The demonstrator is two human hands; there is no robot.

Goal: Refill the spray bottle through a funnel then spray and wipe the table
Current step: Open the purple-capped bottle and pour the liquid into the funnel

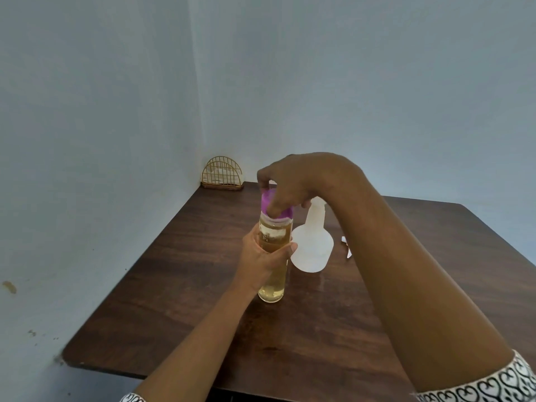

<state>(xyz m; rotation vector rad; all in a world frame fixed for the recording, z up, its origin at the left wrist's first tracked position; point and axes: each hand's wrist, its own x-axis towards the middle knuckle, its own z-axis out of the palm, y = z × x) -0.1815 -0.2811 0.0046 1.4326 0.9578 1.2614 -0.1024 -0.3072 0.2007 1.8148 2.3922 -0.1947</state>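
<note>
A tall clear bottle (272,281) of yellowish liquid stands upright on the dark wooden table (203,300). My left hand (262,256) grips its middle. My right hand (293,184) comes from above, and its fingers curl round the bottle's purple cap (268,203). Just behind and to the right stands a white translucent spray bottle (311,248), partly hidden by my right hand. A small white piece (346,246) lies on the table to the right of the spray bottle; I cannot tell what it is.
A gold wire napkin holder (222,174) with white napkins sits in the far left corner against the blue walls. The table's left edge runs along the wall, and its front edge is near me.
</note>
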